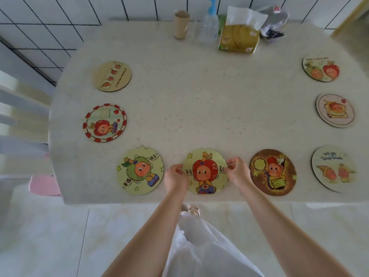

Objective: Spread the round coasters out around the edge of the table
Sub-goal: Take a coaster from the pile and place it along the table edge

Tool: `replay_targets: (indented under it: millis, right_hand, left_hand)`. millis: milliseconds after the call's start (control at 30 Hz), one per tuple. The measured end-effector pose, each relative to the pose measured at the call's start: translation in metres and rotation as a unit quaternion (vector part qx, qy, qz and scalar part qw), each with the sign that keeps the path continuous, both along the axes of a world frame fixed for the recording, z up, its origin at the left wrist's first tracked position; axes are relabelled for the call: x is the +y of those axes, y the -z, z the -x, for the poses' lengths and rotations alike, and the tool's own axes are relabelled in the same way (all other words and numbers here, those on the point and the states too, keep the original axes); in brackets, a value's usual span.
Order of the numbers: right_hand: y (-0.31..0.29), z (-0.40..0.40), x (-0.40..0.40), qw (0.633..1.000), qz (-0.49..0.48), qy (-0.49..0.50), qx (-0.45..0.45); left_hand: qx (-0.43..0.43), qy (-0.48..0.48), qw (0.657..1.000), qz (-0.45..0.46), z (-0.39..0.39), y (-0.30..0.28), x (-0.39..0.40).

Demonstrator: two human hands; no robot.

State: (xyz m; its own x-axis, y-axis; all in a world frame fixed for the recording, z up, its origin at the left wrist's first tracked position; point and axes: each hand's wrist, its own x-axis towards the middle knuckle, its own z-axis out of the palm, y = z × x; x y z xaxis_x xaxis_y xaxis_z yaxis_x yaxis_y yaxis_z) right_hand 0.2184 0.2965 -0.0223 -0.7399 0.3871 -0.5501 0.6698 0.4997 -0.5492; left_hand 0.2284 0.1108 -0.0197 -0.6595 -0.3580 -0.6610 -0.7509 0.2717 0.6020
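Note:
Several round cartoon coasters lie around the edge of the pale table (189,100). At the front middle is a yellow-green coaster with a red apple figure (204,171). My left hand (175,176) pinches its left rim and my right hand (237,171) pinches its right rim. To its left lies a green-figure coaster (139,170), to its right a brown one (273,172). A red-bordered coaster (104,122) and a beige one (113,76) sit along the left side. Three more, a fruit-pair coaster (321,67), a toast coaster (335,110) and a white coaster (333,168), line the right side.
At the table's far edge stand a brown paper cup (181,25), a clear spray bottle with a blue top (209,25), a yellow tissue box (239,37) and a crumpled bag (273,23). A white chair back (22,116) stands left of the table, with a pink seat (45,185) below it.

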Motion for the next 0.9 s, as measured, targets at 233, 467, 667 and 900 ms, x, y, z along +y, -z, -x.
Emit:
replay_targets:
  millis: [233, 467, 667, 900]
  right_hand:
    - [0.007, -0.025, -0.001, 0.998, 0.020, 0.054, 0.040]
    - [0.006, -0.020, 0.004, 0.999, -0.024, 0.017, 0.044]
    - [0.001, 0.006, -0.023, 0.992, -0.019, -0.109, 0.062]
    - [-0.004, 0.030, -0.101, 0.971, 0.029, -0.226, 0.068]
  left_hand:
    - [0.012, 0.036, 0.999, -0.002, 0.007, -0.001, -0.003]
    - [0.002, 0.041, 0.999, 0.008, 0.000, -0.003, 0.003]
    - [-0.006, 0.027, 1.000, -0.005, -0.005, -0.014, -0.022]
    - [0.042, -0.048, 0.996, 0.064, -0.025, -0.003, -0.088]
